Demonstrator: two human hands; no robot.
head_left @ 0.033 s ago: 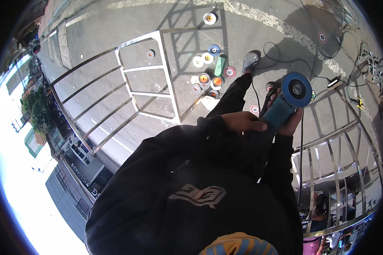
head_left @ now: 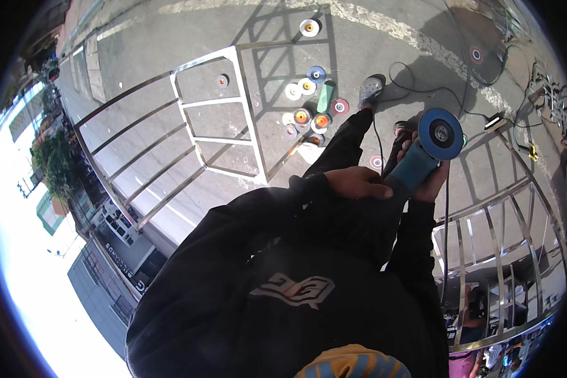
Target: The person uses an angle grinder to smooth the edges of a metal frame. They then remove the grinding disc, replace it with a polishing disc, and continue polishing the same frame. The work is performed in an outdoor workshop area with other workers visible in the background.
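Pavement (head_left: 151, 57), grey and sunlit, spread beneath a silver, ladder-like metal frame (head_left: 215, 101). Well apart from it, I had a teal-bodied angle grinder (head_left: 412, 167) up before me. My right hand (head_left: 430, 184) was wrapped around its body; my left hand (head_left: 358, 183) set its thumb by the dark rear (how far those fingers curled, I couldn't tell). The round blue disc (head_left: 429, 148) faced me. It seemed a handling or checking step; moving on called for a firm hold, fingers clear of the rim.

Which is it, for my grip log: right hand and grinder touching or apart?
Touching. The head view shows the right hand cradling the grinder from beneath, against its teal body.
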